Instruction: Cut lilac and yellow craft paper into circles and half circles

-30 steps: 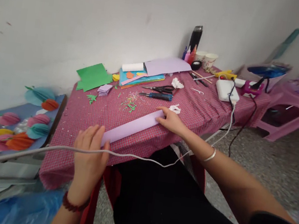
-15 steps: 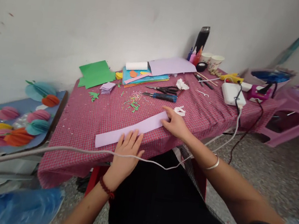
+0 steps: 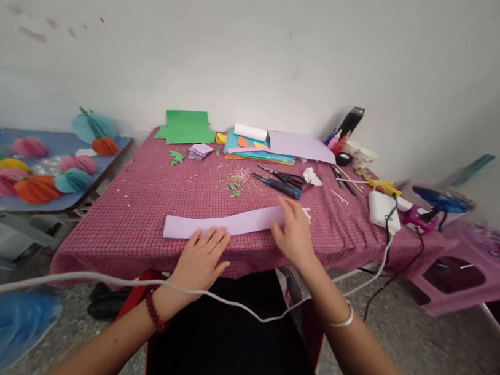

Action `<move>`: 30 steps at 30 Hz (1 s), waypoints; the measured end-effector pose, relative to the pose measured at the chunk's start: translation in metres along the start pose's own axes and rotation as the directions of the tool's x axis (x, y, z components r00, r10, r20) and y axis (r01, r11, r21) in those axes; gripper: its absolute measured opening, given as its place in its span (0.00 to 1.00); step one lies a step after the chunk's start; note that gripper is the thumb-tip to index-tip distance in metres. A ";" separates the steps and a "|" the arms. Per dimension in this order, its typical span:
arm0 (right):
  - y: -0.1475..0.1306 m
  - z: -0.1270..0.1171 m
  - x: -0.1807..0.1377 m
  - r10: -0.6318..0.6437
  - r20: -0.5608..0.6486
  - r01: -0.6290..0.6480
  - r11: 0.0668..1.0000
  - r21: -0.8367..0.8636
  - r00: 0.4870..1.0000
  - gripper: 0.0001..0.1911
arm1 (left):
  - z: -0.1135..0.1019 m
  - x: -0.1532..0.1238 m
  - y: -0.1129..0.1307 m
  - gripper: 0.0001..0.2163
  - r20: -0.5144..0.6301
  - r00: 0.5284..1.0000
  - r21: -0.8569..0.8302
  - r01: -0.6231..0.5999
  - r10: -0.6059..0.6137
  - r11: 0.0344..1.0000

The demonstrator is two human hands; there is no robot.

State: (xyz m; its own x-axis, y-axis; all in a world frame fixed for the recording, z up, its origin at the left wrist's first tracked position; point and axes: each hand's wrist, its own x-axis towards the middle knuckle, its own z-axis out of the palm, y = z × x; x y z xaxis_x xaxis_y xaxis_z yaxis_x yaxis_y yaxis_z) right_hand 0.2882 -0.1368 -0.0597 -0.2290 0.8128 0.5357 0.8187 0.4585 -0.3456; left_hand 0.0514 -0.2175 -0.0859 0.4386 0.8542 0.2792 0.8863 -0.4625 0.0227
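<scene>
A long lilac paper strip (image 3: 207, 225) lies flat near the front edge of a table with a red checked cloth (image 3: 135, 208). My left hand (image 3: 200, 261) rests open on the strip's lower edge, fingers spread flat. At the strip's right end my right hand (image 3: 293, 234) presses down, fingers stretched out. A silver bangle is on my right wrist, a red bead bracelet on my left.
Scissors (image 3: 286, 177), a blue-handled tool (image 3: 278, 186), green paper (image 3: 186, 126), a stack of coloured sheets (image 3: 260, 145), paper scraps, cups, bottles and a white power adapter (image 3: 382, 207) lie further back. A white cable (image 3: 216, 296) crosses my lap. Paper decorations (image 3: 28, 175) sit left, a pink stool (image 3: 475, 269) right.
My left hand slid from the strip's left end toward its middle and now lies flat. The view has tilted up and shifted, showing more wall. My right hand stays on the right end.
</scene>
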 end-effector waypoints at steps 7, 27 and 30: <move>-0.063 0.032 -0.011 -0.399 0.456 0.383 0.914 0.132 0.795 0.40 | 0.011 0.000 -0.002 0.23 -0.054 0.999 0.019 0.005 -0.004 1.000; 0.041 -0.001 -0.023 -0.124 0.403 0.201 0.967 -0.156 0.907 0.30 | -0.008 -0.030 -0.111 0.20 -0.022 0.978 -0.043 0.206 -0.207 0.978; 0.037 0.000 -0.021 -0.089 0.373 0.149 0.980 -0.135 0.924 0.29 | -0.005 -0.029 -0.119 0.18 -0.071 0.978 -0.144 0.185 -0.196 0.972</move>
State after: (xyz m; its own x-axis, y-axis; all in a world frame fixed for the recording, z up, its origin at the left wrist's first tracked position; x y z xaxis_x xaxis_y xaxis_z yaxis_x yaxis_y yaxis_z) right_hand 0.3235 -0.1366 -0.0839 -0.4807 0.8438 0.2387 0.8390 0.5217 -0.1547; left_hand -0.0672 -0.1882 -0.0913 0.2442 0.9092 0.3371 0.9213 -0.3260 0.2121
